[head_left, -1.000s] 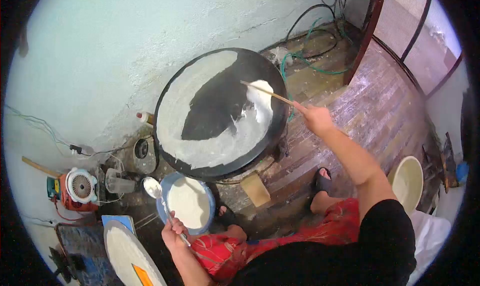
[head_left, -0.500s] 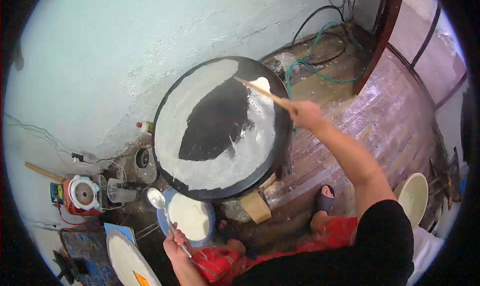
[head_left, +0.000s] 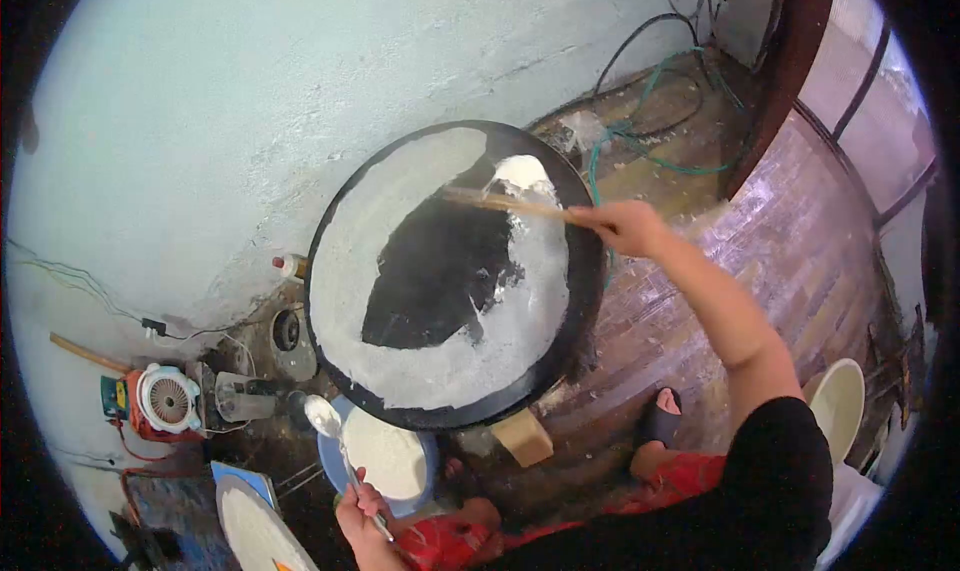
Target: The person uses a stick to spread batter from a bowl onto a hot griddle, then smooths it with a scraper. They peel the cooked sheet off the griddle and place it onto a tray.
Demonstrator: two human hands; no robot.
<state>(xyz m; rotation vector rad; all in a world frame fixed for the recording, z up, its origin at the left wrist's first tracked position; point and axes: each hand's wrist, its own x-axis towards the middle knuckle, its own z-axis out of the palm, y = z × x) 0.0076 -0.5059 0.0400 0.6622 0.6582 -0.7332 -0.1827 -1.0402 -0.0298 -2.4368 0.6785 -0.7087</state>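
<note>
My right hand (head_left: 628, 227) is closed round the handle of a thin wooden spreader (head_left: 500, 201), which reaches left over a large round black griddle (head_left: 430, 271). A ring of pale batter (head_left: 405, 376) covers much of the griddle, leaving the dark middle bare. Just above the spreader lies a thick white mound of batter (head_left: 523, 173). Low in the view, my left hand (head_left: 362, 506) grips a metal ladle (head_left: 346, 453) whose bowl is coated in white. The ladle overlaps the edge of a blue tub (head_left: 430, 471) holding white batter (head_left: 388, 456).
A wall runs behind the griddle, with a small bottle (head_left: 290, 266) beside it. A round blower (head_left: 168, 398) stands at the left, near a clear jug (head_left: 238, 398). A yellowish block (head_left: 522, 437) sits below the griddle; a pale basin (head_left: 838, 409) is at the right.
The spreader has swung so its tip is lower and further left, away from the white mound. The view has shifted slightly; my left hand still holds the ladle by the tub.
</note>
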